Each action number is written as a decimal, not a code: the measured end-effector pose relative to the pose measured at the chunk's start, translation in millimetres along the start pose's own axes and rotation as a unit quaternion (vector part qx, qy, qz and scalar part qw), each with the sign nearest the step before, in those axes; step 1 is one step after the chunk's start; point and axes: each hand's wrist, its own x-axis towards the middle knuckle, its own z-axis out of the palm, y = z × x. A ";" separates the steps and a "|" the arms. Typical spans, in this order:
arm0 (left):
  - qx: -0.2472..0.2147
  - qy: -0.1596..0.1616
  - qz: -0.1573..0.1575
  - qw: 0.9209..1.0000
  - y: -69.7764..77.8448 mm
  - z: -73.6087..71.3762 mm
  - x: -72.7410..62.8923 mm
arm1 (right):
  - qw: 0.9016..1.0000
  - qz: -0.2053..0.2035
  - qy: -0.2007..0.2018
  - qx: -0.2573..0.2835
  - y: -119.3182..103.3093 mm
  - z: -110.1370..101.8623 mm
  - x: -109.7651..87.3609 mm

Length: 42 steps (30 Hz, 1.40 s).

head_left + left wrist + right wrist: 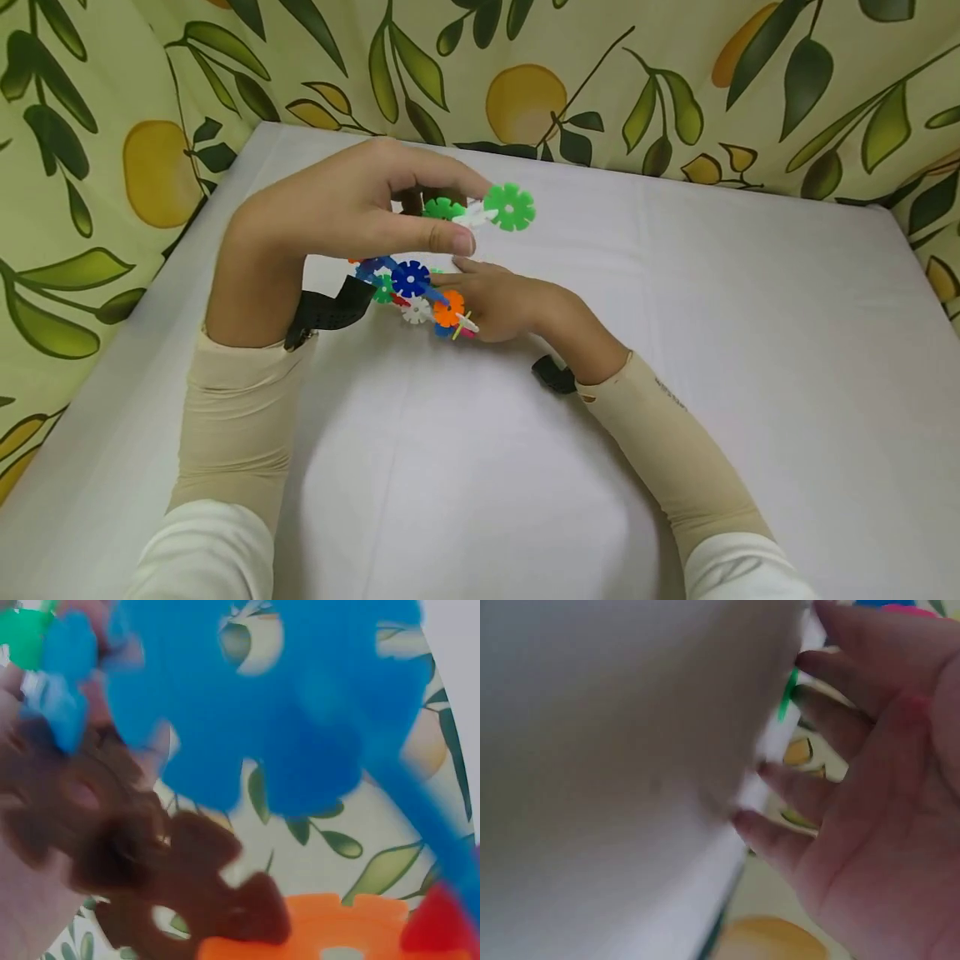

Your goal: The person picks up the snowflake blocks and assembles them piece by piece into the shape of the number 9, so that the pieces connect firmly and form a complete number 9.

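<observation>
My left hand point(352, 204) is raised over the table, its thumb and fingers pinching the upper part of a chain of notched plastic snowflake discs. A green disc point(510, 207) and a white disc point(474, 217) show at its fingertips. Lower in the chain are a dark blue disc point(410, 278) and an orange disc point(449, 308). The left wrist view shows a large blue disc point(202, 712) and brown discs point(187, 885) close up. Beside the lower discs is my right hand point(517, 304), fingers extended, fingertips right at the white surface; a green disc point(787, 696) shows near them.
A white cloth covers the table point(465, 467). Behind it and at the left hangs a curtain point(600, 75) with a leaf and fruit print. Black wrist mounts point(330, 312) sit under both wrists, at the ends of beige sleeves point(240, 417).
</observation>
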 end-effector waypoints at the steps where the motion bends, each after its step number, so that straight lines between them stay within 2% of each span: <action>1: 0.009 0.011 -0.007 1.000 -0.7 0.2 0.9 | 0.999 0.032 -0.011 -0.010 -2.7 -1.8 -2.9; 3: 0.021 0.030 -0.017 0.999 -2.1 0.7 3.0 | 0.996 0.081 -0.012 -0.021 -6.6 -5.7 -8.7; 5: 0.029 0.045 -0.023 0.998 -3.7 1.6 5.5 | 0.993 0.111 0.010 -0.041 -7.8 -8.8 -13.0; 9: 0.022 0.065 -0.035 0.997 -5.5 3.5 8.3 | 0.987 0.118 0.050 -0.102 -4.9 -7.9 -13.7; 15: 0.014 0.082 -0.024 0.996 -4.8 4.6 6.8 | 0.985 0.103 0.007 -0.141 -4.8 2.6 -6.2; 17: 0.014 0.086 -0.018 0.996 -4.1 4.3 7.0 | 0.986 0.090 0.021 -0.136 -6.9 3.5 -5.9; 21: 0.012 0.088 -0.011 0.996 -3.3 3.9 7.4 | 0.989 0.051 0.074 -0.120 -12.8 4.0 -5.7; 23: 0.012 0.086 -0.011 0.996 -2.8 3.9 7.3 | 0.989 0.048 0.083 -0.112 -14.4 4.0 -5.1; 25: 0.011 0.087 -0.010 0.996 -2.5 4.1 7.4 | 0.991 0.063 0.077 -0.090 -14.0 3.5 -5.8; 30: 0.002 0.081 -0.015 0.997 -2.2 5.9 8.3 | 0.990 0.138 0.025 -0.020 -6.4 -0.5 -11.5; 33: -0.008 0.074 -0.018 0.997 -2.1 7.3 8.8 | 0.988 0.156 0.011 0.020 -0.9 -3.6 -13.6; 36: -0.006 0.074 -0.020 0.997 -1.4 8.1 8.8 | 0.989 0.139 0.018 0.047 6.2 -7.4 -16.0; 38: -0.003 0.077 -0.022 0.997 -0.7 8.0 8.7 | 0.992 0.110 0.033 0.055 11.8 -11.9 -20.2; 40: -0.008 0.083 -0.028 0.996 0.1 7.9 8.9 | 0.994 0.067 0.064 0.060 17.7 -18.1 -27.8; 42: -0.015 0.088 -0.026 0.996 0.6 7.6 9.7 | 0.990 0.025 0.112 0.084 21.6 -26.3 -38.8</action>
